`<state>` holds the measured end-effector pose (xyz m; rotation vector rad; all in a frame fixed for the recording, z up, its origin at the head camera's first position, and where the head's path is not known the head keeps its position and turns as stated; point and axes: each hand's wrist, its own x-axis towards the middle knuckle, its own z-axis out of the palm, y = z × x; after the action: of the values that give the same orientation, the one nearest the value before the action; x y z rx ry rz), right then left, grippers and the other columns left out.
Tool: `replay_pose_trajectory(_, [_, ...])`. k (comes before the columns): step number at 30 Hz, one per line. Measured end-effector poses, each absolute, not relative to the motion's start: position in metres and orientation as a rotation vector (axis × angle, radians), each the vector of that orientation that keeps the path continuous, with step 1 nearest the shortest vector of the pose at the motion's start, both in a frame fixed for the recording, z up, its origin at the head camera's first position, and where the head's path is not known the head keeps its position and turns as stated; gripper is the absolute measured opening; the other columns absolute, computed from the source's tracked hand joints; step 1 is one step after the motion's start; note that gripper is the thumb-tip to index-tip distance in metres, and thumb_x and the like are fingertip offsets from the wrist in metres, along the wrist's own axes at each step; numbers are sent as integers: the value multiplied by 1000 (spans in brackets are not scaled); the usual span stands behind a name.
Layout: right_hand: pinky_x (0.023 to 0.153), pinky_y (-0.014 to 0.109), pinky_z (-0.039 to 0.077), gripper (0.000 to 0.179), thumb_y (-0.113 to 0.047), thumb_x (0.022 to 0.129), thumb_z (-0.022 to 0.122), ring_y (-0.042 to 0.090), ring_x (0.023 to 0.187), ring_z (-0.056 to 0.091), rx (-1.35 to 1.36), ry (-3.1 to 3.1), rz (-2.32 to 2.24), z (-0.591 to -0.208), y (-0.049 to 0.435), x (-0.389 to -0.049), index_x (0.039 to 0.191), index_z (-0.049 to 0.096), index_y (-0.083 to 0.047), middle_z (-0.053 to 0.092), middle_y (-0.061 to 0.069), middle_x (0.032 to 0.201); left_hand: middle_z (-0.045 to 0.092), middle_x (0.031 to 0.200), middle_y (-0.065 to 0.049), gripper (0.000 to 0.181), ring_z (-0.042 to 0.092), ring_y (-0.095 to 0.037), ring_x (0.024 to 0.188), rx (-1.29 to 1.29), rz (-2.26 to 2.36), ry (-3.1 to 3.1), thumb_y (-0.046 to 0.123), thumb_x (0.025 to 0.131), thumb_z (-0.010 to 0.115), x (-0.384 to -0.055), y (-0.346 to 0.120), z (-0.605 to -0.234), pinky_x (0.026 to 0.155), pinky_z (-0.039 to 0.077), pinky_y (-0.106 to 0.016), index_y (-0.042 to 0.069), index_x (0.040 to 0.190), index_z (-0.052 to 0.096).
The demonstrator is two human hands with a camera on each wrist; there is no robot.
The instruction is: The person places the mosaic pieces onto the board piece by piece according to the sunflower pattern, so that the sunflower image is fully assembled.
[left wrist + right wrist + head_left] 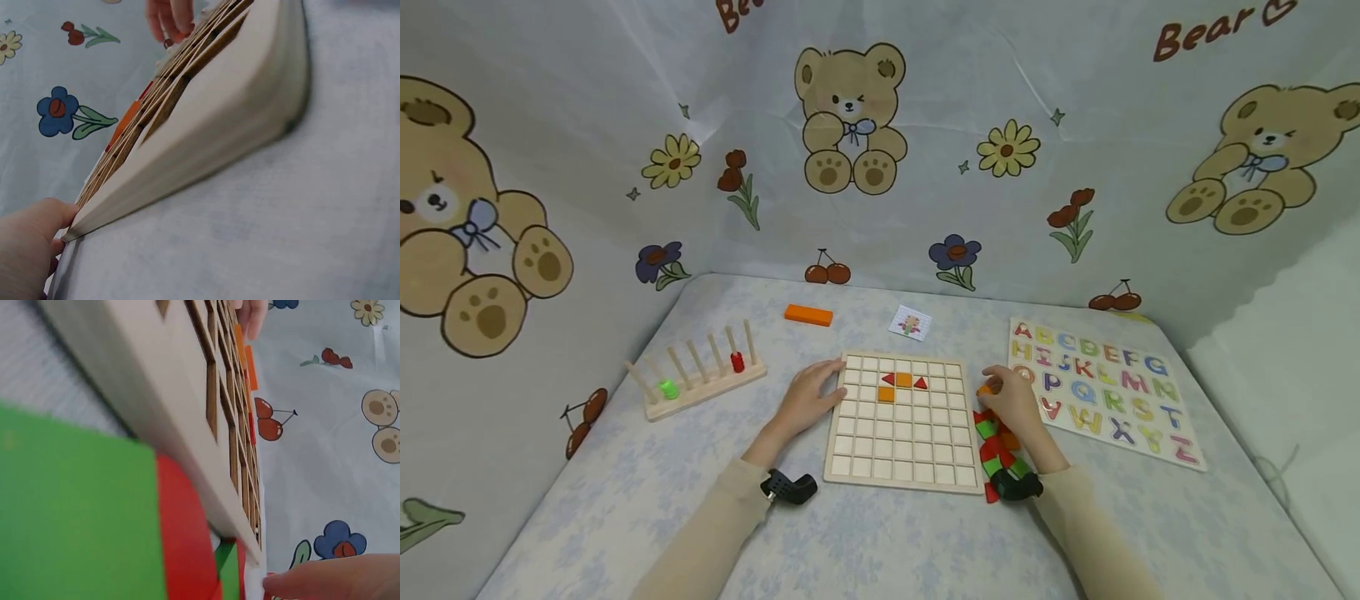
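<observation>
A pale wooden grid board lies on the table between the hands. Two orange squares and two red triangles sit in its upper cells. My left hand holds the board's left edge near the far corner, thumb and fingertips against the frame; its thumb shows at that edge in the left wrist view. Just off the right edge, my right hand pinches an orange piece at its fingertips. Below that hand lie loose red, green and orange pieces, partly hidden by the wrist camera.
An alphabet board with coloured letters lies to the right. On the left stands a wooden peg rack with green and red beads. An orange bar and a small picture card lie behind the grid board, before the bear-print curtain.
</observation>
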<state>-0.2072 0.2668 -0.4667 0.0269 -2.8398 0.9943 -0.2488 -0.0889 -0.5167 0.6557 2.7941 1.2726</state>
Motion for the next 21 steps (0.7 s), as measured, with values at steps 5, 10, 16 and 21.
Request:
replay_pose_trajectory(5, [87,54,51,36,5,84,72,41,100,63,186,-2725,1136,-463,242,-210,120,64,9,69,26,107,45,154,-13,54,37,-35,145,655,1268,2798,28,99,61,-250,-88,-519,120,23,-59,11,148,47])
replay_pose_trajectory(10, [85,48,54,35,4,83,74,36,98,65,418,-2763,1185,-466,211,-212,117,67,5,71,20,106,45,154,-13,54,36,-35,146,656,1274,2794,29,99,61,-250,-88,-519,120,22,-59,11,148,47])
replay_pose_trajectory(16, [92,48,56,38,10,82,71,34,105,64,486,-2815,1322,-471,193,-209,120,66,4,69,19,112,44,155,-12,53,36,-34,146,653,1258,2794,30,100,60,-249,-87,-517,120,22,-59,11,148,47])
replay_pose_trajectory(21, [91,47,56,36,12,83,70,35,105,64,486,-2799,1271,-475,192,-210,118,67,4,69,19,111,44,155,-12,54,36,-34,146,644,1257,2796,29,100,60,-249,-88,-517,120,22,-59,11,149,47])
